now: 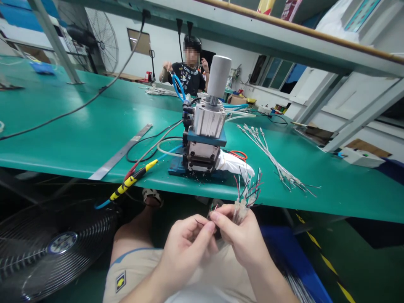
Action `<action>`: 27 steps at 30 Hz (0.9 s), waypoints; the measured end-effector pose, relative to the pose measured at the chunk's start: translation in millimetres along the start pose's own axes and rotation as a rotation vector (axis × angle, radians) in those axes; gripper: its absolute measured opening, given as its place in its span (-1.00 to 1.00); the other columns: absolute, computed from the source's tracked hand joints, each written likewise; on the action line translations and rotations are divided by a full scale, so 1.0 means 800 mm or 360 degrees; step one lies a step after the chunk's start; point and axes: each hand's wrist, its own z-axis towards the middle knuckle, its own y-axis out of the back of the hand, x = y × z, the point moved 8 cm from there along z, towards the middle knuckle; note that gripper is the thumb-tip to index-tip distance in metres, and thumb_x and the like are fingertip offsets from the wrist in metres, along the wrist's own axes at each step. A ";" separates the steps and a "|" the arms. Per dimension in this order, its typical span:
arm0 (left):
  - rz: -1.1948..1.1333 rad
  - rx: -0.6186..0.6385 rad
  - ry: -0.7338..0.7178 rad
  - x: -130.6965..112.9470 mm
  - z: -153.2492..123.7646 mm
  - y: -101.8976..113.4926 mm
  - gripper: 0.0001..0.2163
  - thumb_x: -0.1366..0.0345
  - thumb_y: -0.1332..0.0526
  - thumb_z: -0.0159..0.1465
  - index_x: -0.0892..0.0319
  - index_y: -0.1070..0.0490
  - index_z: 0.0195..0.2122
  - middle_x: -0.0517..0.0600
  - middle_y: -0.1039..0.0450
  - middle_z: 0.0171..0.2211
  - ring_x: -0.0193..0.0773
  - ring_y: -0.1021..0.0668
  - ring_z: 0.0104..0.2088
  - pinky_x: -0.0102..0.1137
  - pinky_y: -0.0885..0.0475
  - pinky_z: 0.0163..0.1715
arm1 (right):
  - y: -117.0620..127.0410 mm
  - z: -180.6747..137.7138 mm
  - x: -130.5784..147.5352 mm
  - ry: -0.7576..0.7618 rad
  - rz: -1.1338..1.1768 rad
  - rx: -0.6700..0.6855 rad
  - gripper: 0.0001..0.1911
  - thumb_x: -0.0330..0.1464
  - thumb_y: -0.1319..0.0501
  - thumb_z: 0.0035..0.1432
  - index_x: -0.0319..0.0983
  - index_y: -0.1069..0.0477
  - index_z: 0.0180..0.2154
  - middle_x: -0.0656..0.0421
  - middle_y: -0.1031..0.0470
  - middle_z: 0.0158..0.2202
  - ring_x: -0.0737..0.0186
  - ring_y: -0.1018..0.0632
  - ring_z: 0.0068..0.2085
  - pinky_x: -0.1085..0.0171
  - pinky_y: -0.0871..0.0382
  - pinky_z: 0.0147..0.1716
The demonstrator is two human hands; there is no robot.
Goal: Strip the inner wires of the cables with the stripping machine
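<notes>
Above my lap, my left hand (192, 240) is closed in a pinch on thin wire ends, one dark strand poking out past the fingers. Touching it, my right hand (241, 233) grips a bunch of cables (241, 208) with pale translucent connectors. Red, black and white wire ends fan up from that bunch. Thumb and forefinger of the right hand also pinch a small wire end. Just beyond the hands stands a bench machine (205, 143) with a grey cylinder on top and a white wrapping at its right side.
More white cables (274, 158) lie on the green bench (78, 147) to the right, and a steel ruler (121, 151) lies left. A floor fan (59, 248) stands at lower left, a blue bin (293, 261) at lower right. Across the bench sits another person (191, 75). A shelf (268, 38) hangs overhead.
</notes>
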 end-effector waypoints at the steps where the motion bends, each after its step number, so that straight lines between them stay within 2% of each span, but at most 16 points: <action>1: -0.0006 0.0004 0.0021 0.001 0.001 0.000 -0.60 -0.04 -0.33 0.23 0.25 -0.47 -0.46 0.02 -0.51 -0.63 -0.39 -0.44 -0.66 -0.53 -0.35 -0.61 | 0.000 0.000 0.001 0.0013 -0.0030 0.0003 -0.76 -0.22 -0.46 0.03 -0.26 -0.58 -0.49 0.31 -0.22 -0.68 0.51 -0.06 -0.68 0.40 0.14 -0.72; 7: 0.0022 -0.0079 -0.0031 -0.001 0.003 0.005 -0.67 0.04 -0.32 0.26 0.24 -0.50 -0.42 0.00 -0.51 -0.61 -0.40 -0.44 -0.64 -0.54 -0.35 -0.61 | 0.001 0.001 0.012 0.0122 -0.0233 -0.0028 -0.75 -0.21 -0.40 0.11 -0.26 -0.61 -0.46 0.26 -0.31 -0.65 0.45 -0.16 -0.64 0.39 0.02 -0.69; 12: 0.0112 -0.0165 -0.0157 0.000 0.003 0.011 -0.72 0.09 -0.28 0.31 0.22 -0.54 -0.38 0.00 -0.52 -0.57 -0.38 -0.46 -0.61 -0.53 -0.38 -0.58 | -0.004 0.001 0.019 0.0187 -0.0292 -0.0007 -0.76 -0.23 -0.37 0.13 -0.25 -0.60 -0.47 0.20 -0.44 -0.61 0.30 -0.40 -0.56 0.33 -0.29 -0.57; 14: 0.0144 -0.0183 -0.0200 -0.002 0.003 0.012 -0.72 0.10 -0.27 0.33 0.22 -0.55 -0.37 0.00 -0.52 -0.55 -0.38 -0.46 -0.60 -0.53 -0.38 -0.58 | -0.007 0.001 0.024 0.0212 -0.0274 -0.0009 -0.77 -0.24 -0.37 0.12 -0.24 -0.57 -0.48 0.17 -0.48 -0.59 0.25 -0.46 -0.54 0.31 -0.35 -0.55; 17: 0.0110 -0.0176 -0.0193 -0.004 0.003 0.011 -0.72 0.10 -0.27 0.33 0.21 -0.54 -0.38 -0.01 -0.52 -0.56 -0.39 -0.45 -0.61 -0.54 -0.37 -0.59 | -0.011 0.002 0.022 0.0175 -0.0161 0.0008 -0.77 -0.24 -0.38 0.11 -0.24 -0.54 -0.49 0.21 -0.42 -0.65 0.29 -0.41 -0.61 0.33 -0.31 -0.60; 22: 0.0057 -0.0127 -0.0142 -0.007 0.003 0.011 -0.73 0.10 -0.30 0.29 0.22 -0.52 -0.40 -0.02 -0.50 -0.59 -0.39 -0.45 -0.62 -0.54 -0.37 -0.60 | -0.008 0.004 0.013 0.0110 -0.0102 0.0019 -0.73 -0.20 -0.40 0.10 -0.27 -0.57 -0.48 0.31 -0.24 -0.71 0.47 -0.13 -0.69 0.39 -0.07 -0.69; 24: 0.0107 -0.0115 -0.0153 -0.007 0.003 0.012 -0.74 0.12 -0.30 0.30 0.21 -0.51 -0.39 -0.01 -0.52 -0.57 -0.38 -0.47 -0.61 -0.54 -0.38 -0.59 | -0.007 0.005 0.012 0.0113 -0.0109 0.0025 -0.75 -0.22 -0.41 0.10 -0.28 -0.58 -0.47 0.32 -0.22 -0.71 0.48 -0.10 -0.69 0.39 -0.03 -0.70; 27: 0.0224 -0.0111 -0.0194 -0.006 0.003 0.013 -0.76 0.14 -0.28 0.32 0.21 -0.52 -0.37 -0.01 -0.53 -0.54 -0.36 -0.49 -0.58 -0.53 -0.39 -0.57 | -0.006 0.005 0.017 0.0128 -0.0147 -0.0008 -0.79 -0.27 -0.41 0.08 -0.27 -0.58 -0.49 0.31 -0.25 -0.71 0.46 -0.16 -0.68 0.39 -0.09 -0.67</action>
